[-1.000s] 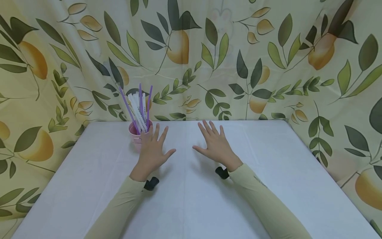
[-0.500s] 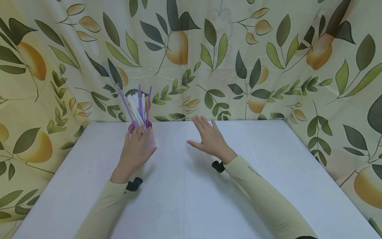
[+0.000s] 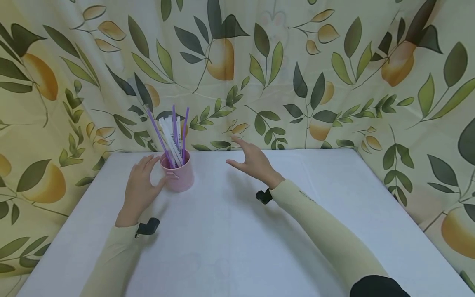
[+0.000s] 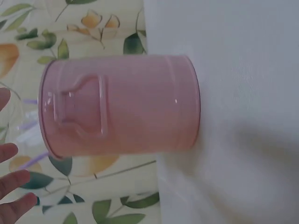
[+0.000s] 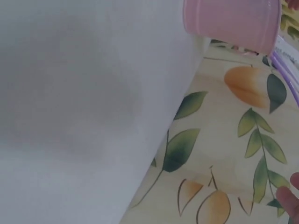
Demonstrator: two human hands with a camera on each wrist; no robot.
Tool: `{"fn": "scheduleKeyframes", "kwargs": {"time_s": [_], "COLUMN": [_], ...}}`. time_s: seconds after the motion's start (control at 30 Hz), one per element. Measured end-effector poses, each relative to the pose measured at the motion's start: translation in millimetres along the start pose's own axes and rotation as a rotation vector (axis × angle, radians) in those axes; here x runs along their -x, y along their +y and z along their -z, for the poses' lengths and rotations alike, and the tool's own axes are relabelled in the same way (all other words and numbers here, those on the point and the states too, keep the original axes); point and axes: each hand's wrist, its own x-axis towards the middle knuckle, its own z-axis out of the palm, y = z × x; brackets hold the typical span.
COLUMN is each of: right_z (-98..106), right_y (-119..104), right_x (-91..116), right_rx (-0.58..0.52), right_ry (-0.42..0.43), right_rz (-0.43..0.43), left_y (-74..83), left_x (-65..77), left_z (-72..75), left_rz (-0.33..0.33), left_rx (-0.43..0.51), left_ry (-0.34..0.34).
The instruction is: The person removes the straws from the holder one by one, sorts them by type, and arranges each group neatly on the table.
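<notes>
A pink metal bucket [image 3: 182, 178] stands upright at the back left of the table, a handle loop moulded on its side. Purple straws [image 3: 157, 134] and white paper-wrapped sticks [image 3: 168, 131] poke up out of it. My left hand [image 3: 142, 187] is at the bucket's left, fingers spread, the thumb overlapping its front in the head view. In the left wrist view the bucket [image 4: 126, 107] fills the middle, with fingertips [image 4: 14, 184] beyond its rim. My right hand [image 3: 256, 163] hovers to the right of the bucket, thumb and fingers apart, holding nothing.
A white cloth covers the table [image 3: 222, 239], whose back edge meets a curtain [image 3: 237, 62] printed with fruit and leaves. A black camera [image 3: 148, 226] is strapped to the left wrist, another camera [image 3: 264, 196] to the right.
My left hand has moved left, from in front of the bucket to its left side, uncovering the bucket. The right hand has moved slightly left and forward, turning more side-on. The bucket stays put.
</notes>
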Motion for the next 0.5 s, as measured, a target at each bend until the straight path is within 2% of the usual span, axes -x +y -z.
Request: {"fn": "scheduleKeyframes", "kwargs": {"time_s": [0.17, 0.33, 0.4, 0.5], "right_z": [-1, -5, -8, -11], "right_y": [-4, -12, -16, -23], "right_x": [-14, -31, -39, -48], "right_rx": [-0.192, -0.332, -0.394, -0.481], "right_ry": [-0.060, -0.061, -0.053, -0.043], "right_rz": [-0.089, -0.112, -0.109, -0.107], "left_y": [-15.8, -27.0, -31.5, -38.4], "left_x": [0.3, -5.5, -8.7, -12.7], "left_z": [4.0, 6.2, 6.0, 4.6], "left_rz": [0.134, 0.295, 0.336, 0.360], "left_rx": [0.074, 0.185, 0.246, 0.334], "left_ry": [-0.048, -0.151, -0.190, -0.238]}}
